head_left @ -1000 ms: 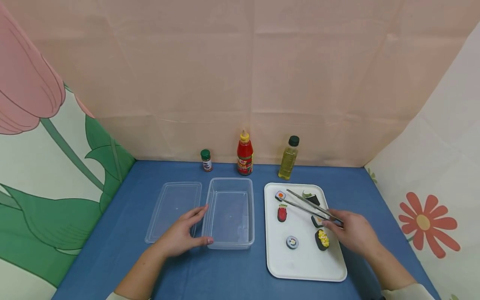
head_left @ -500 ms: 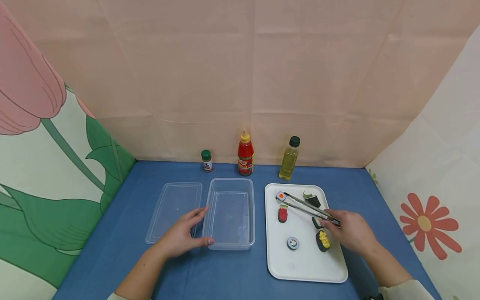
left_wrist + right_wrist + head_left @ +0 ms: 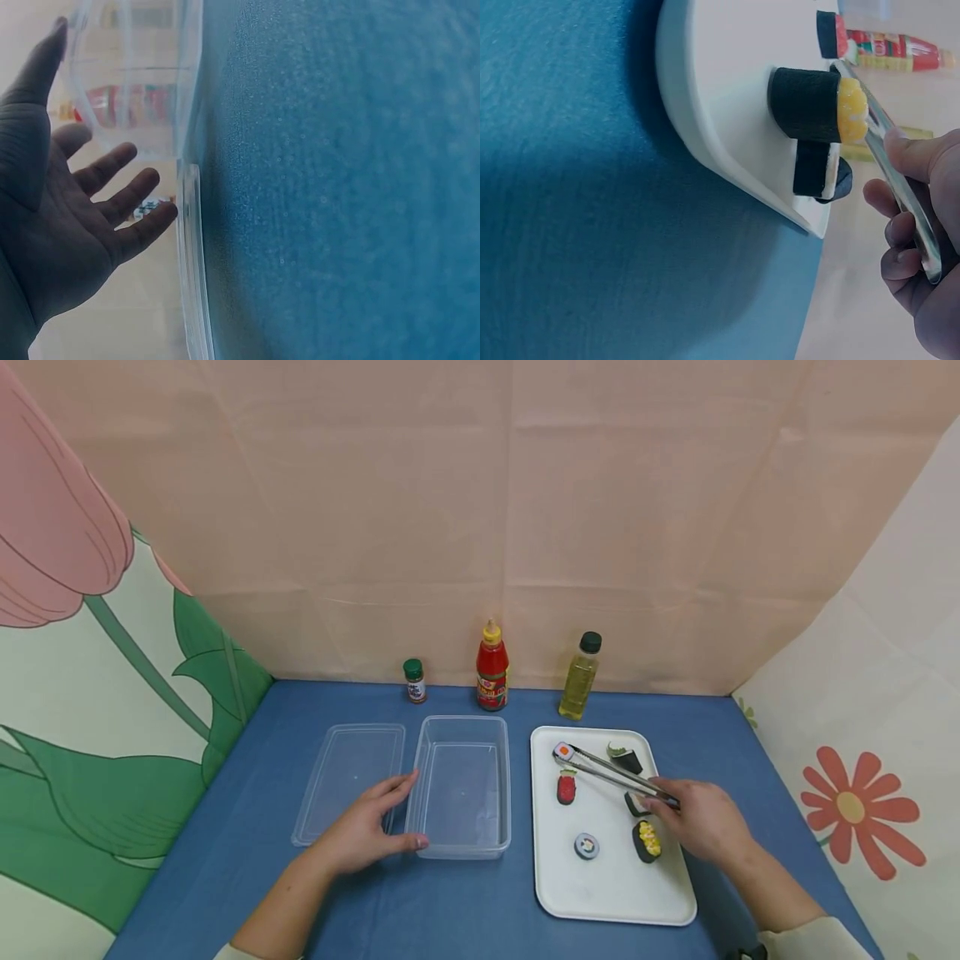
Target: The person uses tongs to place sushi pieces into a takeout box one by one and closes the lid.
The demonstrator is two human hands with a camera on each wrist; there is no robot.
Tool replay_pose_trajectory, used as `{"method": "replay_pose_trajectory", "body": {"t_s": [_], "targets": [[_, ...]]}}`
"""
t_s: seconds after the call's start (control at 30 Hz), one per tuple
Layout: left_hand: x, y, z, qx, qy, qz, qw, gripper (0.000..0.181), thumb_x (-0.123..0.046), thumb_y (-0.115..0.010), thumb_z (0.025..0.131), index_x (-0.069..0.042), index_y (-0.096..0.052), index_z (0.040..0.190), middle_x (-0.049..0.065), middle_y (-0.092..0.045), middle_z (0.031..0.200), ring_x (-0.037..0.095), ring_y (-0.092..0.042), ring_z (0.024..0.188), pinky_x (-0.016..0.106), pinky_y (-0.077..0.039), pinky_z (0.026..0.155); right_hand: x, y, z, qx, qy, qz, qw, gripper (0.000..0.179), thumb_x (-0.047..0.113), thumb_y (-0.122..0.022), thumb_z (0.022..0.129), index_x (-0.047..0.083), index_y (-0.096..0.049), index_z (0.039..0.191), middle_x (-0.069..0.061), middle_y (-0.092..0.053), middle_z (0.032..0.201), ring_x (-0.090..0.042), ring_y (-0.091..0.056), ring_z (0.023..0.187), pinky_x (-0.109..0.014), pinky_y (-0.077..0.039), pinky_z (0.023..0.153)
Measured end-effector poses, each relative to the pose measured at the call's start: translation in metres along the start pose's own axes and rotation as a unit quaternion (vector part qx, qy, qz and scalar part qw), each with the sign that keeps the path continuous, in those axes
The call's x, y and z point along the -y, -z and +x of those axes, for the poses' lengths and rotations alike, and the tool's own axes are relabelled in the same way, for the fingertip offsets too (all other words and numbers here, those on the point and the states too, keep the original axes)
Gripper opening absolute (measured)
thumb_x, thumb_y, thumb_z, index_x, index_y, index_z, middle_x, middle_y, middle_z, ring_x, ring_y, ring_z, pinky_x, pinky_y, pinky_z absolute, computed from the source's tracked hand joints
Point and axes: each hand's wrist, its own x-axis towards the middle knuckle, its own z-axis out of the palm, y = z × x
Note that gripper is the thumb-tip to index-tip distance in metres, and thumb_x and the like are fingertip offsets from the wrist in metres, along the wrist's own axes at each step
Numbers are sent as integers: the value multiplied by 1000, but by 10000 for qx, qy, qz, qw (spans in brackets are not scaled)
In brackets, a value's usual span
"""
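Observation:
My right hand (image 3: 703, 821) grips metal tongs (image 3: 611, 772) over the white tray (image 3: 600, 889). The tongs' tips stand on either side of a small sushi roll (image 3: 564, 752) with an orange centre, at the tray's far left corner. My left hand (image 3: 372, 831) rests with spread, relaxed fingers at the left side of a clear plastic container (image 3: 462, 789). In the left wrist view its palm and fingers hold nothing. A red-topped sushi piece (image 3: 566, 787), a round roll (image 3: 587, 846), a yellow-topped sushi (image 3: 647, 841) and two dark-wrapped pieces also lie on the tray.
A clear lid (image 3: 352, 777) lies flat left of the container, partly behind my left hand. Along the back stand a small green-capped jar (image 3: 415, 682), a red sauce bottle (image 3: 492, 668) and an oil bottle (image 3: 580, 677). Blue cloth covers the table.
The tongs' tips have closed in from a wide spread to around the orange-centred sushi roll. My left hand has stayed at the container.

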Motion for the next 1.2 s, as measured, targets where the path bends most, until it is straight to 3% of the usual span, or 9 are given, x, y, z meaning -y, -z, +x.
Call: {"method": "replay_pose_trajectory", "body": {"t_s": [0.33, 0.57, 0.67, 0.83, 1.07, 1.2], "targets": [[0, 0, 0, -2, -57, 24, 10000, 103, -57, -85, 81, -25, -34, 164, 11, -33, 166, 42, -33, 150, 70, -34, 111, 6, 10, 2, -50, 205, -108, 9997, 43, 34, -80, 92, 5, -77, 123, -10, -77, 94, -24, -68, 75, -45, -50, 62], [0, 0, 1, 17, -26, 30, 10000, 104, -58, -85, 80, -24, -34, 164, 12, -33, 166, 43, -32, 150, 70, -33, 111, 16, 22, 6, -15, 354, -27, 9994, 42, 31, -81, 92, 3, -76, 123, 4, -68, 74, -10, -47, 60, -33, -36, 55], [0, 1, 1, 32, -23, 20, 10000, 104, -58, -85, 80, -25, -34, 164, 13, -33, 166, 43, -32, 150, 70, -33, 112, 20, 26, 8, -39, 433, -16, 9991, 42, 32, -81, 92, 3, -76, 122, 4, -70, 76, -9, -49, 60, -32, -37, 55], [1, 2, 2, 63, -1, 38, 10000, 104, -58, -85, 80, -24, -34, 164, 13, -33, 166, 43, -32, 150, 70, -33, 112, 26, 33, 12, -144, 579, 7, 9982, 39, 31, -82, 91, 5, -77, 120, -5, -77, 91, -16, -65, 71, -39, -47, 59], [-2, 3, 3, 36, -24, 97, 9999, 105, -57, -86, 79, -22, -35, 164, 13, -34, 166, 43, -33, 150, 69, -33, 113, 37, 40, 17, 93, 574, 188, 9981, 37, 29, -81, 92, 5, -77, 121, 11, -64, 72, -6, -47, 57, -29, -37, 53], [-2, 3, 3, 49, -10, 60, 10000, 105, -57, -87, 79, -22, -35, 164, 13, -34, 166, 43, -32, 150, 69, -32, 113, 42, 43, 21, 109, 660, 190, 9976, 36, 29, -81, 92, 6, -77, 120, 14, -60, 70, -4, -45, 55, -27, -36, 52]]}}
